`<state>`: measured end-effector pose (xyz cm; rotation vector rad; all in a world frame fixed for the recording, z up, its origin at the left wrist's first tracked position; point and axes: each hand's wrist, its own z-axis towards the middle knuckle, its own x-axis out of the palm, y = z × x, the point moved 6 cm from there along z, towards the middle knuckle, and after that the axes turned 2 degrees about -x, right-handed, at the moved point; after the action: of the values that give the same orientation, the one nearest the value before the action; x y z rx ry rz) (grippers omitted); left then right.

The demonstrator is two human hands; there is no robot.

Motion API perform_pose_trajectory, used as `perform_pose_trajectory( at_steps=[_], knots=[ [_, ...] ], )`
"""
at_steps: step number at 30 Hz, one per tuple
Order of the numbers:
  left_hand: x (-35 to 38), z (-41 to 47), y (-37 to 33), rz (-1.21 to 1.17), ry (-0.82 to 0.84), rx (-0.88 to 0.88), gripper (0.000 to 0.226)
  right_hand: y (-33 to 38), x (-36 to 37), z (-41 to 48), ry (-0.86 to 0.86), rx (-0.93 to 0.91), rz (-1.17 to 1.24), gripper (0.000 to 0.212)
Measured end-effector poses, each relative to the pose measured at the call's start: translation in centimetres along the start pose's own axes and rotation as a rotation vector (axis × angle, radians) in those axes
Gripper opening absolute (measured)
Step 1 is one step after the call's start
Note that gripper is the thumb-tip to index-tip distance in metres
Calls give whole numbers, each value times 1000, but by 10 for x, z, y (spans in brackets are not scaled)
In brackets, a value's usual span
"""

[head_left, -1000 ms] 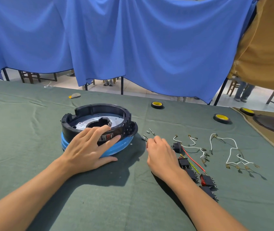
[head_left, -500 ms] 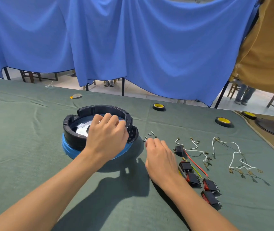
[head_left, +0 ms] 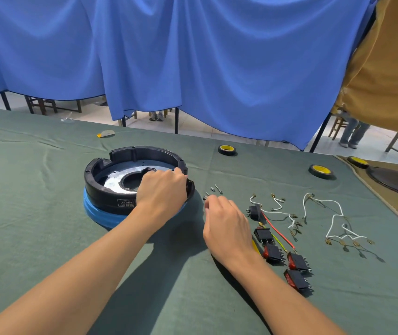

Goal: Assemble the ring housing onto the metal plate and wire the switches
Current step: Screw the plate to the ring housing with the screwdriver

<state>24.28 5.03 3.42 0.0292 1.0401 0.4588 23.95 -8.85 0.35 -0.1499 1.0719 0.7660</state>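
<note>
Since a second ago the left hand [head_left: 161, 189] has travelled from the near wall of the ring housing [head_left: 106, 193] up and across to its right-hand rim, where the fingers now curl over the edge and grip it. Meanwhile the right hand [head_left: 227, 221] has barely shifted from its place by the loose screws [head_left: 213, 189]. The black housing sits on the metal plate [head_left: 111, 181], whose bright face shows inside the ring, and both rest on a blue base [head_left: 97, 211] on the green table cloth [head_left: 48, 238]. That grip on the rim looks meant to steady or turn the ring so its holes line up with the plate and it cannot slide while a fastener goes in. The right hand's fingers bend down toward the screws with their tips at the nearest one, but the hand's back hides whether anything is pinched, so I cannot tell if it holds a screw. The screws lie just beside the housing, within easy reach of that hand, which suggests fastening is the step in hand. To the right, the black and red switches [head_left: 272, 252] and the white wires [head_left: 333, 221] lie spread out and untouched, so wiring appears yet to begin.
</note>
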Motion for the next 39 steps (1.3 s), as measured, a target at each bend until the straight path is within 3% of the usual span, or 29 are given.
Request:
perform_pose_trajectory(
  at_steps=[10, 14, 18, 23, 25, 29, 39],
  knots=[
    [-12, -27, 37, -102, -112, 236, 33, -8, -5, 2, -46, 67, 41, 11],
    [-20, -16, 28, -126, -80, 71, 52, -10, -7, 4, -101, 83, 48, 13],
    [-14, 7, 0, -229, 29, -114, 53, -12, -8, 4, -115, 91, 56, 14],
    [-1, 5, -9, -139, 61, -224, 22, -16, -7, 4, -109, 90, 46, 16],
    [0, -2, -8, -79, 37, -182, 17, -16, -6, 4, -105, 85, 48, 17],
    [-7, -14, -1, -70, -92, -41, 31, -12, -6, 4, -102, 77, 83, 17],
    [-12, -35, 28, -267, -267, 201, 29, -10, -3, 11, -66, 76, 328, 14]
  ],
)
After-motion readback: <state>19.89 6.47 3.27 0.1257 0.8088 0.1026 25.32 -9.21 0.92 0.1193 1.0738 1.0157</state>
